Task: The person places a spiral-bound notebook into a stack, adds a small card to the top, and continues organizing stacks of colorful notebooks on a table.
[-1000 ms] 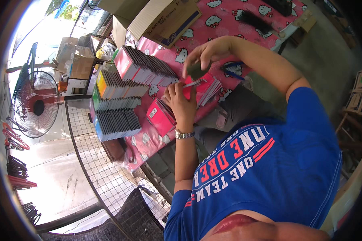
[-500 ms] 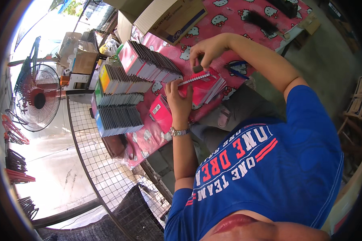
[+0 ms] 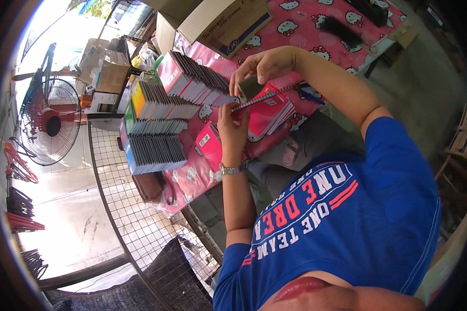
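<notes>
A pink notebook (image 3: 264,115) lies on top of others on the table, a row of holes and a dark spiral coil (image 3: 281,91) along its far edge. My left hand (image 3: 232,129), wearing a wristwatch, is closed on that notebook's left end, fingers at the bound edge and thumb on the cover. Above the same edge, my right hand (image 3: 264,66) grips a dark olive block (image 3: 251,88) between thumb and fingers. The block is close to the coil; whether they touch I cannot tell. Another pink notebook stack (image 3: 207,140) lies left of my left wrist.
Rows of spiral notebooks (image 3: 155,154) stand to the left, more (image 3: 192,78) farther back. A cardboard box (image 3: 233,28) sits at the far side. Blue-handled pliers (image 3: 311,96) and a black brush (image 3: 340,32) lie to the right. A fan (image 3: 52,124) stands far left.
My right hand has shifted slightly left, and the olive block has turned to show a broader face. The coil's right end shows more plainly. My left hand stays at the notebook's edge.
</notes>
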Demonstrator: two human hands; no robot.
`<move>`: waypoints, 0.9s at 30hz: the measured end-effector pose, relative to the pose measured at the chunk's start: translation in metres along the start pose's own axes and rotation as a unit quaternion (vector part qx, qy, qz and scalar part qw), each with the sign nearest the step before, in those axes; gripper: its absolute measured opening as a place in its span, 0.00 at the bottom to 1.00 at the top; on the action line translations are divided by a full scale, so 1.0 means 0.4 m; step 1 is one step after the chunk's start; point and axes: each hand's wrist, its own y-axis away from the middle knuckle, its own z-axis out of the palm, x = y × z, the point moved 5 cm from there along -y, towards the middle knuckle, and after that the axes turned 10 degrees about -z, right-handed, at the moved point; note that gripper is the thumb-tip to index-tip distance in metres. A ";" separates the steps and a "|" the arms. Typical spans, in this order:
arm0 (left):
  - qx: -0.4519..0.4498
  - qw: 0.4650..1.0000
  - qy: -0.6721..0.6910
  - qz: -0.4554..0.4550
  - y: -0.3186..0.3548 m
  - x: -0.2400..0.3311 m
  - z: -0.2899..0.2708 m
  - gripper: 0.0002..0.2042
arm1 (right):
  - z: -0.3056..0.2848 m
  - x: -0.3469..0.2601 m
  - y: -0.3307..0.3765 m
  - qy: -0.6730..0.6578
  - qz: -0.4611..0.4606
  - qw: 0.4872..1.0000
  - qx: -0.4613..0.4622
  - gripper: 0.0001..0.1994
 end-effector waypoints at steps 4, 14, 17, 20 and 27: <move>0.018 0.999 -0.018 0.029 -0.008 -0.026 0.003 0.13 | -0.187 0.073 0.079 0.518 0.228 0.817 0.107 0.20; 0.045 0.963 0.248 -0.096 0.010 -0.037 0.013 0.09 | -0.037 0.275 0.502 0.784 0.144 0.506 0.328 0.37; 0.035 0.955 0.274 -0.103 0.017 -0.082 0.012 0.09 | 0.022 0.321 0.515 0.732 0.222 0.564 0.309 0.35; 0.043 0.959 0.236 -0.154 0.009 -0.113 0.024 0.11 | 0.098 0.237 0.454 0.641 0.104 0.618 0.443 0.33; 0.046 0.968 0.235 -0.072 0.012 -0.096 0.034 0.07 | 0.287 0.094 0.183 0.661 -0.144 0.648 0.350 0.33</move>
